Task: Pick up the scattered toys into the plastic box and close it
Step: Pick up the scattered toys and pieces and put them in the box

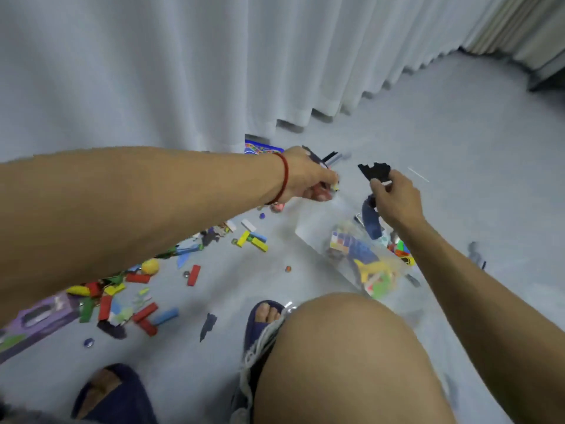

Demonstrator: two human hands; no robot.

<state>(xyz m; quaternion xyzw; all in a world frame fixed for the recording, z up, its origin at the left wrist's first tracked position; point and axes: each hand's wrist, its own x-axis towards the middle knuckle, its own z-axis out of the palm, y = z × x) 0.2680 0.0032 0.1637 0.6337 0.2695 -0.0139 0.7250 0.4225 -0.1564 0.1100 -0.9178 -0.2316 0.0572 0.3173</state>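
Two hands reach out over the floor [305, 289]. The left hand [308, 179], a red cord at its wrist, has its fingers curled round small toys, blurred beyond naming. The right hand [396, 198] pinches a jagged black piece [374, 171] above the clear plastic box [308, 232], which lies open and partly filled with bright toys. Scattered blocks [143, 313] lie well to the left of it, beneath the left arm.
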